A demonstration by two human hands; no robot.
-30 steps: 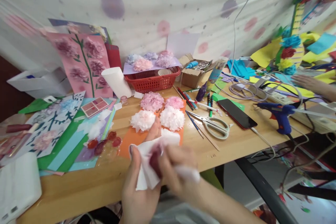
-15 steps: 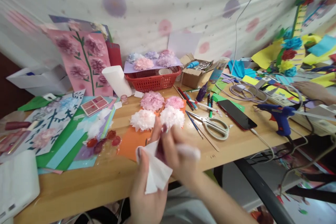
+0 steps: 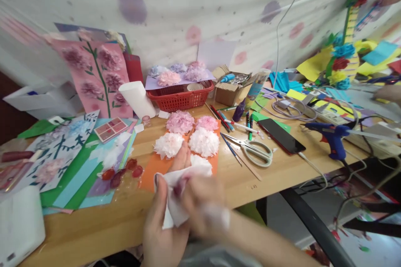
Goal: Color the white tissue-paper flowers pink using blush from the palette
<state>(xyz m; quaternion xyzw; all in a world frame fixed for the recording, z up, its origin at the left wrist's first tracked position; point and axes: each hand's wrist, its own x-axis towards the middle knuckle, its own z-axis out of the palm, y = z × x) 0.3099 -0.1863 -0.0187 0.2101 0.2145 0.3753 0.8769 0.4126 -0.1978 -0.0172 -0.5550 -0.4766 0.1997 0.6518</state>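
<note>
My left hand (image 3: 163, 225) is closed round a white tissue paper piece (image 3: 175, 200) just in front of the table edge. My right hand (image 3: 200, 204) is blurred by motion and rubs or pinches the same tissue, its fingers pressed on it. Right behind the hands lie several white and pink tissue flowers (image 3: 188, 133) on an orange sheet (image 3: 150, 175).
Scissors (image 3: 255, 150), pens (image 3: 225, 121), a phone (image 3: 280, 135) and a blue glue gun (image 3: 330, 133) lie to the right. A red basket (image 3: 181, 96) and a cardboard box (image 3: 227, 91) stand behind. Coloured paper sheets (image 3: 72, 175) cover the left. Another person's hand (image 3: 388, 91) shows far right.
My right hand dropped back down onto the tissue after lifting toward the flowers. The other person's hand at the far right moved further right.
</note>
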